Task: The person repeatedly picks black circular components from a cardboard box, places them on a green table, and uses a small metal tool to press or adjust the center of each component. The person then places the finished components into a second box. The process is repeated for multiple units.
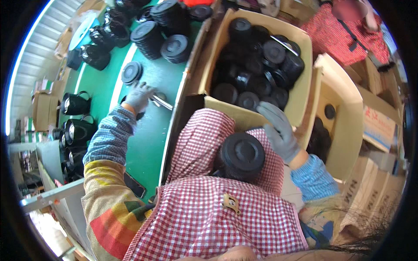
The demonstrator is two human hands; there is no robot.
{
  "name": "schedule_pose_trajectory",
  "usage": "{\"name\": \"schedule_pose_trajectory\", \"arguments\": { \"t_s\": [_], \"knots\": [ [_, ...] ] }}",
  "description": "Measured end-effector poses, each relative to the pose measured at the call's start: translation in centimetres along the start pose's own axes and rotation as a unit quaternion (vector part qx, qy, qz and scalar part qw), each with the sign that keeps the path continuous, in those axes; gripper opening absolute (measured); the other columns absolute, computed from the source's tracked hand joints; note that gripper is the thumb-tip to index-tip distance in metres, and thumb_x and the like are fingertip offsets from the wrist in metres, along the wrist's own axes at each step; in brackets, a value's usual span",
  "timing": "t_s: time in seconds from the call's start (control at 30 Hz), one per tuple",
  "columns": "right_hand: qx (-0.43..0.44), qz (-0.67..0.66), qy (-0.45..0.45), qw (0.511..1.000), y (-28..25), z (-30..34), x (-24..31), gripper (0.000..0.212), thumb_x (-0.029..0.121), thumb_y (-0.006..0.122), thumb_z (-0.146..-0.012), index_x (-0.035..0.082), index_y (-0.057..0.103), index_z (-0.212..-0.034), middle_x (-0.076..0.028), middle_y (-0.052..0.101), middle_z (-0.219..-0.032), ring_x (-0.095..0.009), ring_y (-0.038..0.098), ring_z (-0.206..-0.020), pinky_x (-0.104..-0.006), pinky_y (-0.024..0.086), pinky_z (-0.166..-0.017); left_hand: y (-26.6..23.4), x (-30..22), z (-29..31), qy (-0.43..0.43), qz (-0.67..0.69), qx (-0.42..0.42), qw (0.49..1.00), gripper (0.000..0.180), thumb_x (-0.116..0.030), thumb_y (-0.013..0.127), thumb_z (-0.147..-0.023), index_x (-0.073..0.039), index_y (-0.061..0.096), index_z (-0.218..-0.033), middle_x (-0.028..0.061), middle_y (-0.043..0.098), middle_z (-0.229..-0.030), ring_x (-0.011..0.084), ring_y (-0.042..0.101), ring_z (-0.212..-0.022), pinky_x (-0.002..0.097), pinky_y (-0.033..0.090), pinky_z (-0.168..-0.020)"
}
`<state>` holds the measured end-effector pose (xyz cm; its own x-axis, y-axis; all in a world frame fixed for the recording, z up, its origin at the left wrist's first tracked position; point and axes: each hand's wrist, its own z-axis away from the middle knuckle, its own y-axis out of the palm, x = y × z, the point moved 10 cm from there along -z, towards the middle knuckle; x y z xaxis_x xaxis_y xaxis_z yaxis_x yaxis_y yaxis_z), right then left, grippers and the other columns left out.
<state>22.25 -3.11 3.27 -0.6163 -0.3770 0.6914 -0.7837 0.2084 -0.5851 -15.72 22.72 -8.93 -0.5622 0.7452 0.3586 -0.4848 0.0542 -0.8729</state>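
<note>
We list first the pot (242, 155): one, black, lidded, set between the thighs on the wearer's lap, over red-and-white checked cloth (198, 141); left hand (138, 96), one, grey-gloved, above the green table (148, 150), just beside the small lid stack (131, 72), its fingers bent and close together; we cannot tell whether they grip anything; rod (162, 102), one, silver, lying by those fingers toward the table's edge, contact unclear to us; right hand (281, 135), one, grey-gloved, raised by the near corner of the large box (260, 114), its fingers straight, the thumb spread wide from them, nothing held that we can see; in that box we note many black pots (274, 52), jumbled, lids showing on several; to its right, a second box (344, 143), holding further black items, too dark for us to sort; at the table's far end, tall lid stacks (146, 39), black, several, and black vessels (93, 56) to their left; at the far left, black mugs (77, 103), handled; on the table near the left forearm, a dark flat object (135, 185); at upper right, we enter one co-worker (337, 35), in red patterned clothing.
</note>
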Motion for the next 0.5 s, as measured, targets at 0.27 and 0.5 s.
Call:
{"name": "schedule_pose_trajectory", "arguments": {
  "t_s": [0.27, 0.5],
  "knots": [
    [0.042, 0.284, -0.173, 0.942, -1.4, -6.0, 10.6, 0.072, 0.061, 0.063, -0.087, 0.011, 0.059, -0.139, -0.015, 0.066, -0.124, -0.036, 0.06, -0.118, -0.0517, 0.042, -0.105, -22.5, -11.5, 1.7, 0.152, 0.313, -0.057, 0.936, 0.034, -0.039, 0.067, -0.091, -0.006, 0.067, -0.1, 0.0183, 0.063, -0.076, 0.0378, 0.065, -0.071, 0.0467, 0.05, -0.067],
    [0.294, 0.117, 0.073, 0.946, 0.1, -1.3, 3.1, 0.045, 0.046, 0.065, -0.09, 0.016, 0.071, -0.123, -0.015, 0.073, -0.097, -0.033, 0.071, -0.089, -0.0453, 0.053, -0.077, -27.9, -23.0, 3.3, 0.278, 0.392, 0.003, 0.877, 0.035, -0.036, 0.061, -0.095, -0.004, 0.067, -0.108, 0.0207, 0.068, -0.091, 0.0408, 0.067, -0.087, 0.0475, 0.053, -0.077]
  ]
}}
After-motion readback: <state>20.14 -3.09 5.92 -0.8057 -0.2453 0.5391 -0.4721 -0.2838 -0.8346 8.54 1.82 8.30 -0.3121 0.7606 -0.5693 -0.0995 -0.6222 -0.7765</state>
